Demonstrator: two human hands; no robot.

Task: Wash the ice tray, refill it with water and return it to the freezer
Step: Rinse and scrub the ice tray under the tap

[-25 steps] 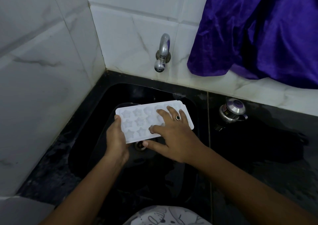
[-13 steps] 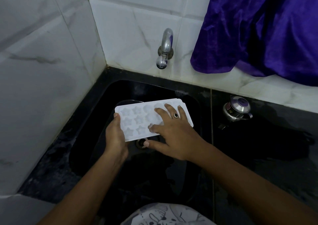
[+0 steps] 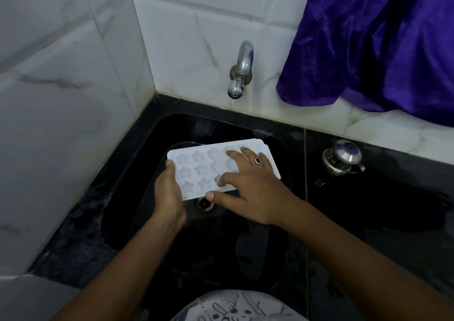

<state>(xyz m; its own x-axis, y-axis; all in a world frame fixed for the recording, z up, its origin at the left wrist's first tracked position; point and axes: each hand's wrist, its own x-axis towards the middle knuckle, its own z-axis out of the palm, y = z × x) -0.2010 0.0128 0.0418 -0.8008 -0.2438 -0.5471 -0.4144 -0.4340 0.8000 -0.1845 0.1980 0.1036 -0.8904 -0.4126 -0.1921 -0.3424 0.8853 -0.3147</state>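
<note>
Your left hand (image 3: 169,193) grasps left end of ice tray (image 3: 196,168), thumb on rim, other fingers hidden underneath. Your right hand (image 3: 250,185) lies released, fingers spread flat over right-side star cavities. Tray held over sink (image 3: 137,185) drain (image 3: 205,204), nearer than tap (image 3: 239,75).

The white plastic ice tray with star-shaped cells (image 3: 196,167) looks matt and smooth. The curved chrome metal tap (image 3: 242,67) is polished and shiny, as is the small lidded steel pot (image 3: 342,159). The white grey-veined wall tiles (image 3: 196,38) are glossy. The black stone table (image 3: 393,210) gleams faintly, and the draped purple cloth (image 3: 380,38) has a satin sheen.
</note>
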